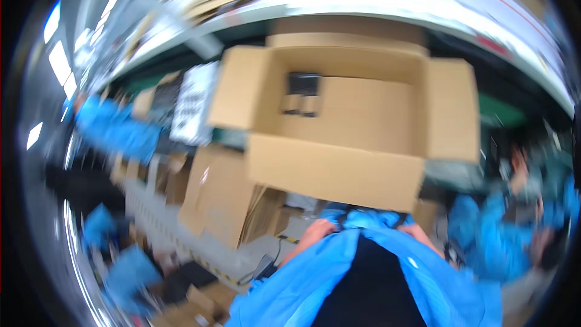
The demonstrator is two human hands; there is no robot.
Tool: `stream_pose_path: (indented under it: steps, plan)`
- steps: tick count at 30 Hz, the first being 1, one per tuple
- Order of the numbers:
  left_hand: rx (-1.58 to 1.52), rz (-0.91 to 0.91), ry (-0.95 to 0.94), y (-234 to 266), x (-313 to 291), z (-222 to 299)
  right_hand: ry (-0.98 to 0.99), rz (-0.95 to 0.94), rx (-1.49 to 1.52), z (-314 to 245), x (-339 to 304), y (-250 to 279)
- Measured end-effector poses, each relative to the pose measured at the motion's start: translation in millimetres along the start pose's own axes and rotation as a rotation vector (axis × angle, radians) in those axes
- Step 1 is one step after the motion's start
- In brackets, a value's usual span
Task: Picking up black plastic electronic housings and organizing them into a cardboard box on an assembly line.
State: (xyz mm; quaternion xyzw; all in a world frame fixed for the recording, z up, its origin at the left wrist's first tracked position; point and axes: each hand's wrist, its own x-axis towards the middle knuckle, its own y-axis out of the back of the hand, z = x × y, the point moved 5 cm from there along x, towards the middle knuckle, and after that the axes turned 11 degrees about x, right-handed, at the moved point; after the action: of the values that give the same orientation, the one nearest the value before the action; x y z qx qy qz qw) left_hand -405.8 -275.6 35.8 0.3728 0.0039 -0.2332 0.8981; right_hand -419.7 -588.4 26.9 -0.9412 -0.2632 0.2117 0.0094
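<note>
My left hand (317, 229) is at the front of my open blue jacket (327, 266), its fingers curled in against the bunched cloth near the hem. On the other side, my right hand (419, 234) also rests at the jacket front; its fingers are hidden by cloth and blur. Just beyond both hands stands a large open cardboard box (339, 169), flaps spread outward. Inside it, toward the far left of the bottom, is a black rectangular item (302, 84) with smaller dark pieces below it. Neither hand touches the box.
Flattened cardboard (218, 194) leans left of the box, near a white sheet-like pack with dark marks (195, 104). A white shelf edge (363, 12) runs behind. Co-workers in blue sit or stand at left (118, 127) and right (499, 236). More cartons (206, 303) lie lower left.
</note>
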Motion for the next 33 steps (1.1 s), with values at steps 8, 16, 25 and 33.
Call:
stream_pose_path:
  steps: [8, 16, 25, 33]
  plan:
    - [0.281, -0.253, -0.07, 2, 34, 14, -0.023, 0.206, 0.046, -39, 1, 3]
    - [0.483, -0.285, -0.155, -2, 33, -26, 0.105, 0.319, -0.081, -38, -23, 2]
    - [0.49, -0.345, -0.09, 13, 47, -21, 0.159, 0.348, -0.124, -30, -31, 0]
    - [0.489, -0.37, -0.064, 20, 40, -21, 0.13, 0.377, -0.184, -22, -32, 0]
